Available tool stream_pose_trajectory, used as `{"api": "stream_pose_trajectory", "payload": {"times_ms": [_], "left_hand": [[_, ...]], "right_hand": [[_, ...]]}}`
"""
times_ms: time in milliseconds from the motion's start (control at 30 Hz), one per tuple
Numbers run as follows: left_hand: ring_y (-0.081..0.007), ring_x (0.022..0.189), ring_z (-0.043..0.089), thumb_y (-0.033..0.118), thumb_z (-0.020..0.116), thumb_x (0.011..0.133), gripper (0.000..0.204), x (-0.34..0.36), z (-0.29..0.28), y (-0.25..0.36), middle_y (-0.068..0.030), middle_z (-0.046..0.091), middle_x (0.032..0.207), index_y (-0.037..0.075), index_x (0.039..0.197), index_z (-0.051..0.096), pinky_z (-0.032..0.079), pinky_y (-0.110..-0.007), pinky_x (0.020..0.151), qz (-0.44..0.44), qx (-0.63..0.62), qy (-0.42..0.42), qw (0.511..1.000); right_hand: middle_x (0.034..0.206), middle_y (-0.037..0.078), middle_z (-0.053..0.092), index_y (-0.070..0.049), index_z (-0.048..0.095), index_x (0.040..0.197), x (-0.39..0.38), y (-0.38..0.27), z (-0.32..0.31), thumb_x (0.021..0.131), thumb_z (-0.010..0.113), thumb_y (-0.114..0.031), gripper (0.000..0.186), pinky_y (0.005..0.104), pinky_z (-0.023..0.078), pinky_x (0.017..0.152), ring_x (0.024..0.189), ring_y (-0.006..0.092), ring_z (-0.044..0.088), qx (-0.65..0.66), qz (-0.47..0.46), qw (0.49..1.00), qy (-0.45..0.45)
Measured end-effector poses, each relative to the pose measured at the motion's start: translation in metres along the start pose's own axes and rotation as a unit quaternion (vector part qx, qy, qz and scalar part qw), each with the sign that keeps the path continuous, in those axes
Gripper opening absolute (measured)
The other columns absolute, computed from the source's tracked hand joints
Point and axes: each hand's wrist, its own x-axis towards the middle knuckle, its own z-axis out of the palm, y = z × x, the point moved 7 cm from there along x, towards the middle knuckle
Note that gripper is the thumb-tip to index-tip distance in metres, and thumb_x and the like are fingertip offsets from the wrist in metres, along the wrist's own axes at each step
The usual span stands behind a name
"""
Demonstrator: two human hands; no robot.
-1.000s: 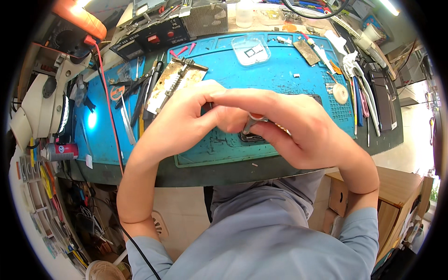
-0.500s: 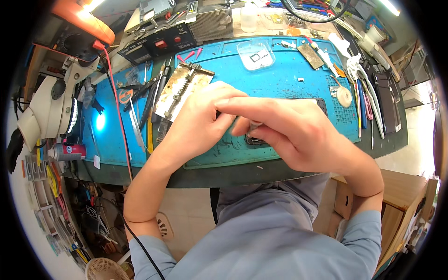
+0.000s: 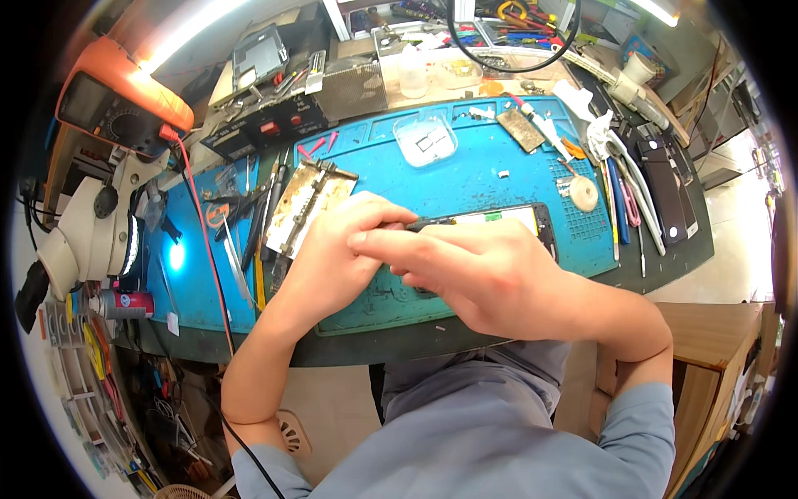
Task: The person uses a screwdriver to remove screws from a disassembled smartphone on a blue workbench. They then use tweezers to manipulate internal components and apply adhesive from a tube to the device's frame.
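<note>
My left hand point(image 3: 337, 258) is over the middle of the blue mat, its fingers curled inward toward the phone's left end. My right hand point(image 3: 482, 270) lies across in front of it, index finger reaching over to the left hand's fingers. Its other fingers are bent in, and whatever they pinch is hidden. Beneath and behind the right hand lies an opened phone point(image 3: 540, 223), dark-framed with a whitish inside part and a small green patch. Most of its near side is covered by my hand.
A metal board clamp point(image 3: 312, 195) sits left of my hands, beside tweezers point(image 3: 237, 262). Behind is a clear plastic dish point(image 3: 426, 141) with small parts. An orange multimeter point(image 3: 125, 100) and a lit white lamp point(image 3: 108, 216) stand left. A solder-wick-like reel point(image 3: 582, 193) lies right.
The whole view has shifted, so the bench sits lower and further left. My right hand has edged left and down off the phone, showing more of its far side. My left hand stays about there.
</note>
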Motion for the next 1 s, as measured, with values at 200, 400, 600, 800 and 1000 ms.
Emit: {"api": "stream_pose_trajectory", "payload": {"times_ms": [200, 400, 600, 800, 1000], "left_hand": [[-0.0318, 0.098, 0.07, 0.0, 0.066, 0.092, 0.021, 0.002, -0.001, 0.005, -0.0141, 0.073, 0.103, 0.0, 0.111, 0.074, 0.055, -0.038, 0.086, 0.014, 0.018, 0.006, 1.0], [-0.0326, 0.115, 0.06, 0.02, 0.085, 0.086, 0.057, -0.009, 0.013, 0.014, -0.0144, 0.062, 0.127, 0.002, 0.136, 0.062, 0.053, -0.041, 0.097, 0.066, 0.057, -0.025, 0.996], [-0.0369, 0.124, 0.056, 0.025, 0.095, 0.071, 0.086, -0.012, 0.029, 0.031, -0.0156, 0.059, 0.137, 0.005, 0.145, 0.056, 0.048, -0.046, 0.105, 0.126, 0.155, -0.024, 0.98], [-0.0364, 0.12, 0.058, 0.02, 0.094, 0.071, 0.081, -0.012, 0.025, 0.035, -0.0159, 0.059, 0.134, 0.004, 0.141, 0.057, 0.049, -0.045, 0.104, 0.122, 0.162, -0.034, 0.979], [-0.0362, 0.123, 0.057, 0.019, 0.093, 0.072, 0.079, -0.014, 0.016, 0.031, -0.0165, 0.06, 0.133, 0.005, 0.141, 0.058, 0.049, -0.045, 0.105, 0.096, 0.152, -0.059, 0.982]], "right_hand": [[0.09, 0.007, 0.076, -0.015, 0.061, 0.149, 0.0, 0.008, -0.004, 0.088, 0.076, 0.002, 0.065, 0.033, 0.061, 0.069, 0.081, 0.0221, 0.076, 0.06, 0.027, 0.997, 0.034], [0.103, 0.015, 0.079, -0.003, 0.052, 0.146, 0.005, 0.059, -0.073, 0.101, 0.07, -0.003, 0.048, 0.0325, 0.06, 0.091, 0.101, 0.0187, 0.077, 0.126, 0.213, 0.944, 0.219], [0.102, 0.011, 0.081, -0.001, 0.058, 0.132, -0.001, 0.122, -0.063, 0.102, 0.07, -0.009, 0.032, 0.0275, 0.058, 0.085, 0.098, 0.0143, 0.077, 0.111, 0.193, 0.944, 0.242], [0.102, 0.011, 0.08, -0.001, 0.059, 0.133, -0.004, 0.133, -0.052, 0.101, 0.072, -0.009, 0.035, 0.0285, 0.058, 0.084, 0.095, 0.0136, 0.077, 0.122, 0.231, 0.941, 0.215], [0.101, 0.01, 0.08, 0.0, 0.059, 0.134, -0.005, 0.135, -0.049, 0.101, 0.072, -0.01, 0.036, 0.0284, 0.058, 0.084, 0.095, 0.0136, 0.076, 0.124, 0.245, 0.941, 0.2]]}}
